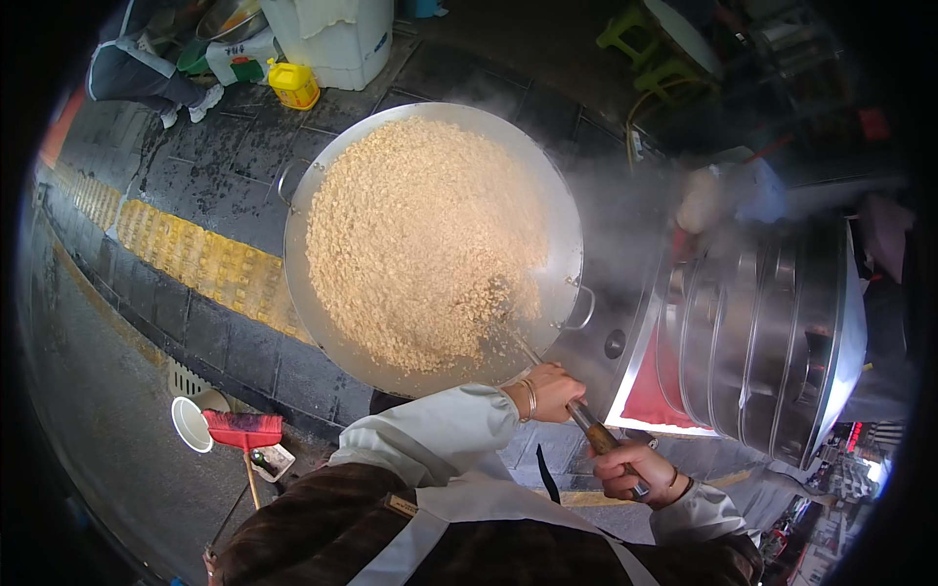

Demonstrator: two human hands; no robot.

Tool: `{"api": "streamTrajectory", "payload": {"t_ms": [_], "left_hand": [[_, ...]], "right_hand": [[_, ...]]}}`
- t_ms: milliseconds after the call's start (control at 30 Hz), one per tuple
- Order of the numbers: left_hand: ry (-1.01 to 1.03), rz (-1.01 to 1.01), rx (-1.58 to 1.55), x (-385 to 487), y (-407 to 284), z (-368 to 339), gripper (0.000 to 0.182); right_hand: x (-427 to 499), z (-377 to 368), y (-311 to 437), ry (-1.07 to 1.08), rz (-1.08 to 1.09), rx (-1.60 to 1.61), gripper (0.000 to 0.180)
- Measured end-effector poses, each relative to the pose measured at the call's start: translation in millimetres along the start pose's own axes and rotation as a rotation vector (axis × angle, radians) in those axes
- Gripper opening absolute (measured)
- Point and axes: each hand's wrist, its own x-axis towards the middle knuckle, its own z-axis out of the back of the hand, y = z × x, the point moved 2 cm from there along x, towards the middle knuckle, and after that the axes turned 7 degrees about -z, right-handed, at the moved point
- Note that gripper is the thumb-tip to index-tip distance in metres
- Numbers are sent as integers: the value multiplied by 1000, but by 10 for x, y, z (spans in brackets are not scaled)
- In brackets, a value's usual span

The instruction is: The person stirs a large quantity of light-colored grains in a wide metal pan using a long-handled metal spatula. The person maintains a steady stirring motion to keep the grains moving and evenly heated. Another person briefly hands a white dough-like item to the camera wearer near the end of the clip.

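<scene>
A wide metal wok with two loop handles holds a large heap of pale, crumbly, steaming food. My left hand is closed around the metal shaft of a long-handled tool, just past the wok's near right rim. Lower on the same tool, my right hand grips the handle near its end. The tool's far end is sunk in the food at the lower right of the heap, so its shape is hidden. Light sleeves cover both my forearms.
Stacked metal steamers stand at right, partly veiled by steam. A yellow jug and a white container are beyond the wok. A person is at upper left. A red broom and white bucket lie at lower left.
</scene>
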Motion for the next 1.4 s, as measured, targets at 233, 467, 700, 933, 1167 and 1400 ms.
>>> {"api": "streamTrajectory", "payload": {"t_ms": [233, 467, 700, 933, 1167, 1400], "left_hand": [[166, 215, 349, -367, 1183, 1264, 10], [-108, 42, 210, -247, 185, 222, 14], [102, 17, 176, 64, 709, 600, 15], [-89, 110, 419, -327, 963, 997, 11], [-247, -14, 168, 79, -296, -153, 14], [136, 231, 334, -215, 1036, 954, 10]], "right_hand": [[1165, -576, 1091, 225, 295, -306, 11], [289, -197, 7, -173, 245, -434, 32], [726, -205, 570, -94, 216, -145, 20], [985, -348, 944, -251, 574, -971, 24], [-147, 185, -77, -424, 246, -885, 31], [946, -396, 1019, 261, 188, -200, 14]]}}
